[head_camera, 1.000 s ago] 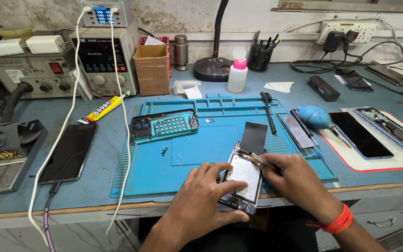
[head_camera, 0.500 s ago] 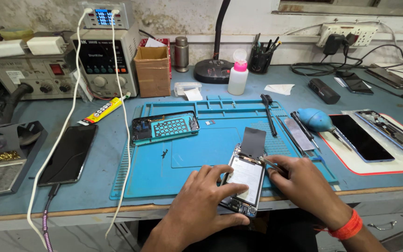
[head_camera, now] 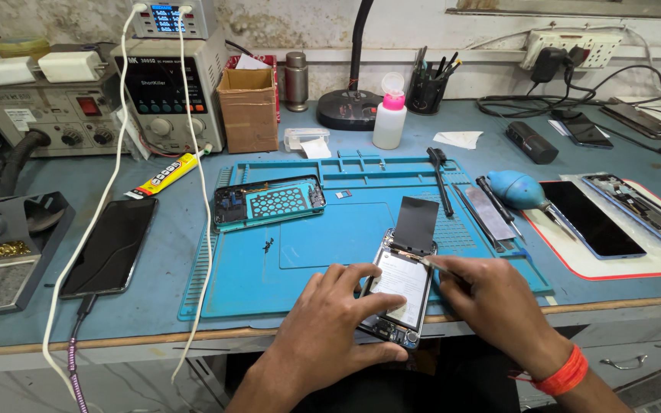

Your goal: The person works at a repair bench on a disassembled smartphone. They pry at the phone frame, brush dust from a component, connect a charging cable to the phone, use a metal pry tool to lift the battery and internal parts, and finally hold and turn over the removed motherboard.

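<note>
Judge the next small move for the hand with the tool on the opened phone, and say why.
Probably slide the thin tool a little further along the top edge of the opened phone. The right hand has its tip at the edge below the dark flap, which stands lifted, while the left hand steadies the phone on the blue mat.

Partly hidden items around two working hands

The lower left edge of the opened phone [head_camera: 401, 289] is covered by the left hand [head_camera: 330, 325]. The thin tool [head_camera: 411, 255] gripped in the right hand [head_camera: 491, 302] is too small to identify. Both forearms are cut off by the bottom edge.
</note>
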